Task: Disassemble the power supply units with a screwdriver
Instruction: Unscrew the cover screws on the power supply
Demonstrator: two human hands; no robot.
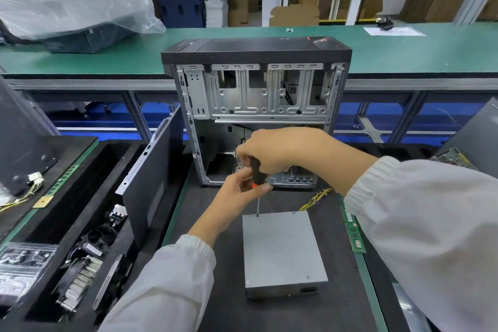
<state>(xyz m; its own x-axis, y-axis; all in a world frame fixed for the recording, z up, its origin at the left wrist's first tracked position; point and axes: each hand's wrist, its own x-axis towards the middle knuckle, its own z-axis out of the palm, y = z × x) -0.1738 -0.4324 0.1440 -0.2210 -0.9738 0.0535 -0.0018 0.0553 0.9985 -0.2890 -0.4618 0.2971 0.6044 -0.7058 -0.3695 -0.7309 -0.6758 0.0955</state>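
Note:
A grey metal power supply unit (283, 248) lies flat on the black mat in front of me, yellow and black wires (314, 199) trailing from its far right corner. A screwdriver (256, 174) with a black and orange handle stands upright, its tip on the unit's far left corner. My right hand (272, 151) grips the top of the handle. My left hand (238, 187) pinches the lower end of the handle near the orange collar.
An open, stripped computer case (256, 105) stands just behind the unit. A black side panel (153, 178) leans at the left. Bins at the left hold fans and heatsinks (80, 269). Green memory sticks (354, 234) lie at the right. A green conveyor (404, 48) runs behind.

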